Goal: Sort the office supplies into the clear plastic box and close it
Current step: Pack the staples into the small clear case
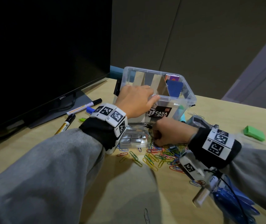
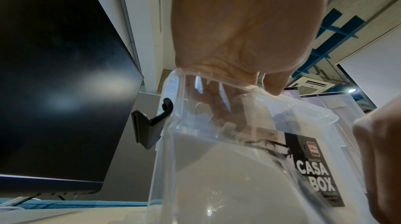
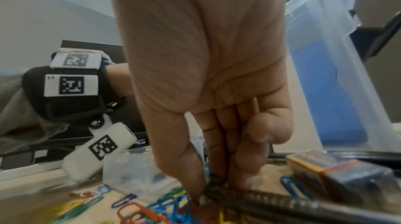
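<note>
Office setting, desk workstation. Light wood desk (image 1: 125,183) with dark Dell monitor (image 1: 45,46) on stand at left. Grey partition panels (image 1: 193,38) behind desk, cubicle style. Stationery scattered on desk: coloured paper clips (image 1: 158,156), 2 markers (image 1: 83,106), clear case of staples (image 1: 134,138), green sharpener-like item (image 1: 254,133). Left wrist view shows ceiling air-con cassette (image 2: 312,84) and blue ceiling grid (image 2: 334,35), typical commercial office fit-out.
</note>
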A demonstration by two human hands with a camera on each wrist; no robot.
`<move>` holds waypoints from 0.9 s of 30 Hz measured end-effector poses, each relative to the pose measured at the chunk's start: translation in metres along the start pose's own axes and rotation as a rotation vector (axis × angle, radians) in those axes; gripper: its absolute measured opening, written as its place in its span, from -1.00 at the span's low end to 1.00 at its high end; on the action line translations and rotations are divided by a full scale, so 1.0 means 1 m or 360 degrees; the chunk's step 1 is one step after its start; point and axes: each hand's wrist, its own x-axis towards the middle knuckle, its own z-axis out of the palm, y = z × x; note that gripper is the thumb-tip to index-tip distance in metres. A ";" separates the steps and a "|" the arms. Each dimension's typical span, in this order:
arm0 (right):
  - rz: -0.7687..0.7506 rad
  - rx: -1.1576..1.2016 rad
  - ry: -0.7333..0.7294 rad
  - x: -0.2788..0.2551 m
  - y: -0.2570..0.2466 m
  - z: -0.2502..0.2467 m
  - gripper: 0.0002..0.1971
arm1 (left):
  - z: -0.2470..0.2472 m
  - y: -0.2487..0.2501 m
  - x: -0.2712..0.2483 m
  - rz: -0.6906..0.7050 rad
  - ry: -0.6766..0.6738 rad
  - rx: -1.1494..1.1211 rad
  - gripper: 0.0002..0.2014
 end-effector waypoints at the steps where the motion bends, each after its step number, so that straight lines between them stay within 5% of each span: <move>1: 0.0008 -0.0009 -0.0002 0.000 -0.001 0.000 -0.88 | 0.000 0.000 0.000 0.0000 -0.0002 0.0000 -0.63; 27: 0.0143 -0.0058 0.0173 0.009 0.002 0.004 -0.76 | 0.004 0.000 0.001 0.0005 0.0009 -0.0002 -0.63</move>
